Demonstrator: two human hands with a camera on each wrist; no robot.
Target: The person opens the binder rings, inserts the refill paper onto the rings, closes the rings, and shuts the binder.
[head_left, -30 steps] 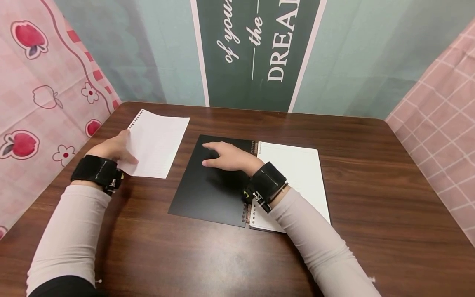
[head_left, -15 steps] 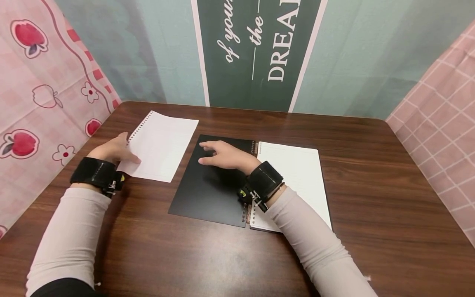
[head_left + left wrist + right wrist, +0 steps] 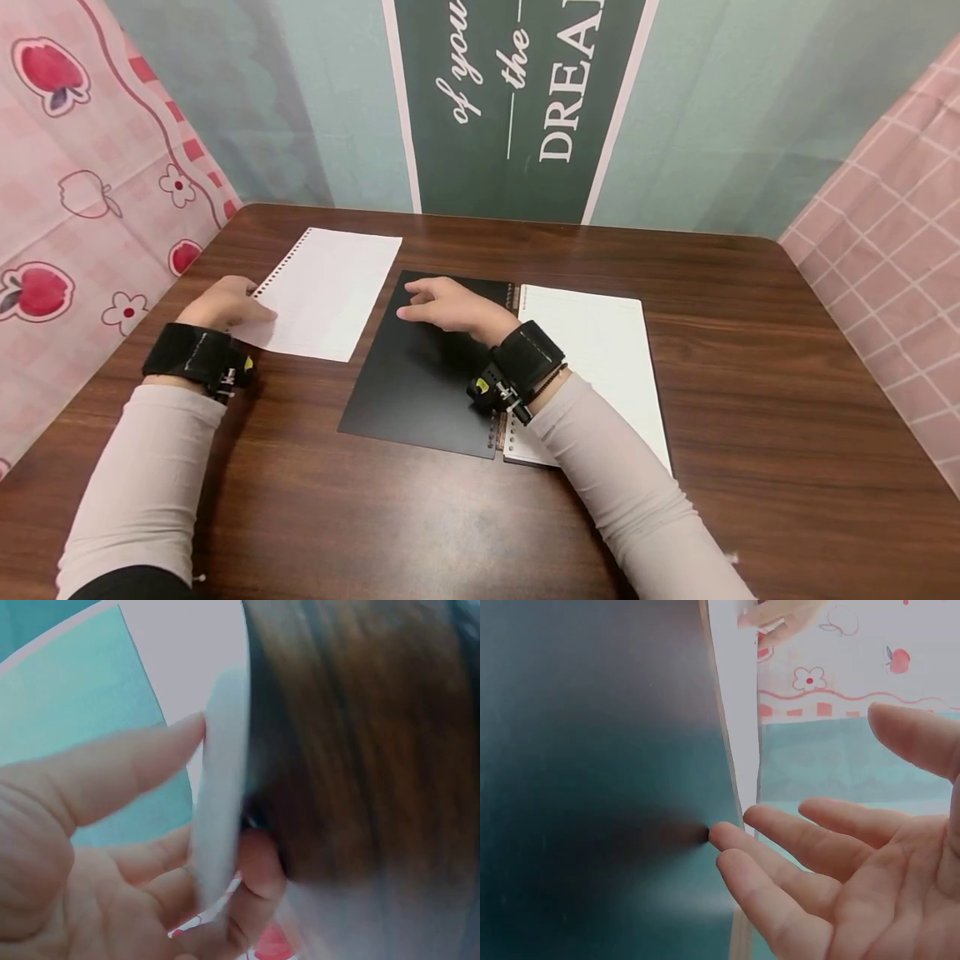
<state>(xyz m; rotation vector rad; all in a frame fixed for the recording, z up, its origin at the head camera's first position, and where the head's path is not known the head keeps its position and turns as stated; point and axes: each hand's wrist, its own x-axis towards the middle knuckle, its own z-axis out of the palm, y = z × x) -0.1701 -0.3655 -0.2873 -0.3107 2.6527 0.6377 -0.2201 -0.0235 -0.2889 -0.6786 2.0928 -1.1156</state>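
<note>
My left hand (image 3: 227,305) pinches the lower left corner of a loose white sheet of paper (image 3: 330,287) with a punched edge. In the left wrist view, the thumb lies on one face of the sheet (image 3: 225,750) and the fingers are behind it. An open ring-bound notebook lies to the right, its black cover (image 3: 427,387) turned to the left and its lined white pages (image 3: 592,350) to the right. Above the black cover is my right hand (image 3: 453,305), fingers spread and holding nothing. In the right wrist view, its lower fingertips are at the dark cover (image 3: 592,750).
The brown wooden table (image 3: 750,375) bears the paper and notebook. Behind it hangs a green and teal backdrop (image 3: 720,125) with lettering. Pink patterned cloths flank it, an apple-print cloth (image 3: 105,158) on the left and a checked cloth (image 3: 900,200) on the right.
The sheet has moved to the right, closer to the black cover, with my left hand still pinching it. My right hand has shifted slightly left and away from me. The notebook has stayed put.
</note>
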